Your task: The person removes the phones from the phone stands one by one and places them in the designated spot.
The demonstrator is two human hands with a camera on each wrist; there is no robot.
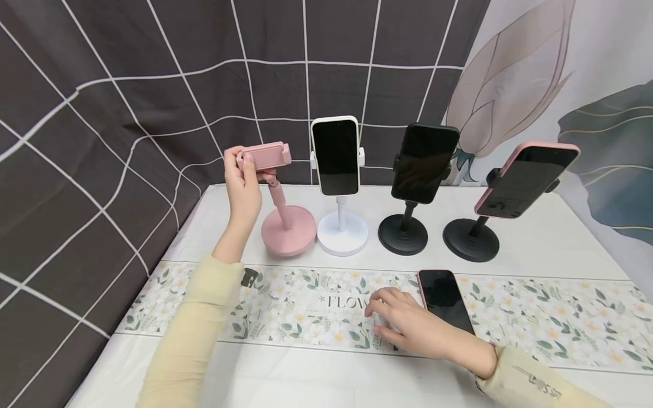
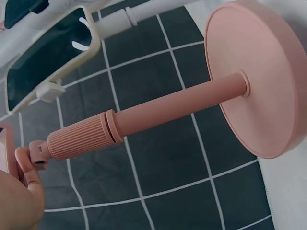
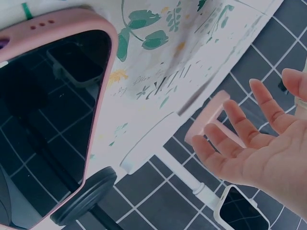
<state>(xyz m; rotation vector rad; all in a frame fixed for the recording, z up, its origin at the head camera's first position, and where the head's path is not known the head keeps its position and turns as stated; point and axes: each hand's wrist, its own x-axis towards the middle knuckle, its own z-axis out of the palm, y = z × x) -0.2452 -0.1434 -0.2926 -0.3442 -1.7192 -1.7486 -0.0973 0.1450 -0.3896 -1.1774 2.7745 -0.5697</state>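
Note:
At the back left, my left hand (image 1: pixel 244 187) grips the pink clamp head (image 1: pixel 264 156) of a pink phone stand (image 1: pixel 288 229), thumb on its front. No phone sits in that clamp. The left wrist view shows the stand's ribbed pole (image 2: pixel 81 136) and round base (image 2: pixel 254 81), with the left hand (image 2: pixel 19 191) at the head end. My right hand (image 1: pixel 408 323) hovers or rests over the floral runner with loosely bent fingers, holding nothing. Close beside it lies a phone in a pink case (image 1: pixel 444 297), screen up, partly covered by the right forearm.
A white stand (image 1: pixel 343 232) holds a white-cased phone (image 1: pixel 335 156). Two black stands follow to the right, one with a black phone (image 1: pixel 424 164), the other with a pink-cased phone (image 1: pixel 528 180). A dark grid cloth (image 1: pixel 275 34) hangs behind the table.

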